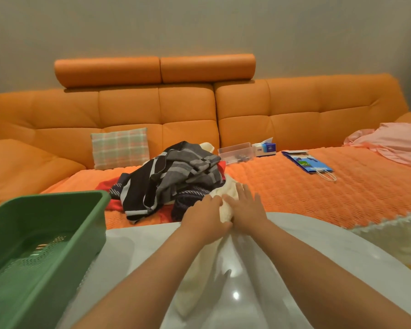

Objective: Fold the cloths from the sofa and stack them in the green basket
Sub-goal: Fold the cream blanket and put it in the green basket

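A heap of cloths [173,176] lies on the orange sofa seat [282,186]: grey checked, dark striped, red and cream pieces. A cream fleecy cloth [226,193] hangs from the heap's right edge down onto the white table [318,248]. My left hand [205,219] grips this cream cloth from the left with closed fingers. My right hand [246,207] lies on it from the right, fingers spread. The green basket [45,233] stands on the table at the left, nothing in it.
A checked cushion [120,148] leans on the sofa back. A clear plastic box [236,153], a tissue box [265,148] and a blue paper bag [309,163] lie on the seat to the right. A pink pillow [394,141] lies far right.
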{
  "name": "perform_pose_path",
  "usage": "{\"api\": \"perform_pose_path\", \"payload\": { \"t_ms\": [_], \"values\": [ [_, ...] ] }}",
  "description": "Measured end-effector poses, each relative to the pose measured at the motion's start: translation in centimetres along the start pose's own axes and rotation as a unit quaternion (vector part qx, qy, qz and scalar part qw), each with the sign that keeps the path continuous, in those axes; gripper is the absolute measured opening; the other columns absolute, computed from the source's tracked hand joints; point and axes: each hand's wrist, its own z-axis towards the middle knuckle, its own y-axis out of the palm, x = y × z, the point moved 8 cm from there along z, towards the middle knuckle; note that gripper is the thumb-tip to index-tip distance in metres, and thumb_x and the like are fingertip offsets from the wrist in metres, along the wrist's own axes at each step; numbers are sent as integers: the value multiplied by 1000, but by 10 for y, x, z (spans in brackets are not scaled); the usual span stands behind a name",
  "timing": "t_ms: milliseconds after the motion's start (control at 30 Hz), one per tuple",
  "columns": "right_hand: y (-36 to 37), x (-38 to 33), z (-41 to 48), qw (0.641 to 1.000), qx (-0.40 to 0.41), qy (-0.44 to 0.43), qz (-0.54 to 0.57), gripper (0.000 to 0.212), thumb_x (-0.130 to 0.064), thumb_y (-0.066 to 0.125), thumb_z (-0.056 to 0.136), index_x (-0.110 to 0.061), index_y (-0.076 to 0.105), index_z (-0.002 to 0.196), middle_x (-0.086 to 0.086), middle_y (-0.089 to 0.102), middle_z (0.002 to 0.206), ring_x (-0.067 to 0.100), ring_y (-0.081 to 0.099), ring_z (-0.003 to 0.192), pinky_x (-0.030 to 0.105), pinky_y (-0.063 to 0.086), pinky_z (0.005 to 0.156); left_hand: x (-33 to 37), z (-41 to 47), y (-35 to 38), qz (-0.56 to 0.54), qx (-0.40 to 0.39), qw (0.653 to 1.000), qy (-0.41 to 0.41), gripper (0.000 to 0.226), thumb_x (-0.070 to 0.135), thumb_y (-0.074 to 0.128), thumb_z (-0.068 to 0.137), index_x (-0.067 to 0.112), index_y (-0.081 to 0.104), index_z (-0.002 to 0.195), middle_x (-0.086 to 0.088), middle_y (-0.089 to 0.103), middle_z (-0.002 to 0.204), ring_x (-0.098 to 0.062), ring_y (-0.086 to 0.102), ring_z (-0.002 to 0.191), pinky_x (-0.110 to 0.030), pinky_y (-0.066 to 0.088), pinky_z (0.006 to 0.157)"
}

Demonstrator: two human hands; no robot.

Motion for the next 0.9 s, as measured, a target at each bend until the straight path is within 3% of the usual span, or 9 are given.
{"api": "perform_pose_path", "payload": {
  "t_ms": [133, 300, 367, 467, 567, 633, 733, 833, 900],
  "values": [
    [-1, 2, 24, 984, 6, -38, 174, 54, -26, 67, 90, -25, 46, 140, 4, 58, 129, 27, 53, 123, 41, 40, 103, -21, 31, 20, -13, -40, 999, -20, 107, 58, 74, 74, 28, 10, 154, -2, 23, 156, -28, 46, 130, -47, 49, 97],
    [-50, 15, 10, 883, 79, -13, 462, 29, 1, 40, 95, -16, 62, 105, 5, 66, 102, 27, 59, 98, 37, 47, 77, -22, 29, 10, -86, -9, 996, 27, 122, 45, 78, 74, 43, -17, 151, 8, -1, 161, -29, 59, 108, -40, 52, 79],
    [-72, -1, -10, 845, 59, -43, 529, 30, 1, 41, 95, -13, 63, 110, 9, 67, 104, 26, 62, 99, 40, 53, 80, -14, 17, -14, -141, 63, 986, 59, 109, 35, 76, 78, 53, -5, 149, 6, 15, 158, -25, 62, 102, -39, 53, 77],
    [-81, -24, -41, 779, -34, -79, 621, 28, -13, 52, 96, -21, 65, 120, 9, 69, 113, 26, 66, 106, 43, 57, 89, -19, -12, -56, -204, 170, 961, 83, 60, 25, 65, 84, 52, 41, 132, 12, 58, 123, -16, 61, 102, -40, 53, 83],
    [-68, -40, -69, 734, -161, -89, 653, 43, -19, 63, 88, -22, 57, 130, 11, 63, 127, 30, 62, 116, 44, 55, 96, -40, -41, -78, -155, 173, 970, 75, 33, 17, 61, 81, 38, 61, 107, 13, 62, 99, -18, 61, 95, -39, 52, 79],
    [-60, -38, -76, 828, -136, -87, 537, 61, -9, 61, 82, -27, 46, 137, 9, 50, 138, 30, 52, 124, 44, 51, 102, -54, -62, -86, -150, 136, 977, 67, 31, 11, 61, 80, 37, 64, 97, 16, 64, 98, -14, 61, 95, -36, 51, 80],
    [-47, -37, -80, 979, -39, -77, 184, 96, -11, 68, 80, -47, 17, 152, 5, 17, 162, 32, 16, 148, 52, 28, 117, -76, -91, -86, -159, 56, 985, 33, 32, 11, 59, 81, 41, 65, 89, 19, 67, 92, -7, 62, 94, -34, 52, 80],
    [-31, -68, -81, 987, -19, -140, 80, 85, -46, 73, 81, -49, 24, 151, 3, -3, 166, 28, -9, 153, 60, 4, 120, -95, -114, -75, -115, -53, 992, 27, 27, 16, 65, 80, 42, 62, 85, 18, 67, 87, -7, 64, 88, -38, 56, 80],
    [-29, -93, -78, 983, 2, -168, 77, 50, -47, 61, 91, -45, 47, 139, 4, 19, 163, 25, 7, 152, 57, 1, 121, -103, -131, -65, -43, -143, 988, 26, 30, 17, 70, 78, 44, 57, 84, 19, 62, 93, -11, 61, 94, -31, 53, 81]
  ]
}}
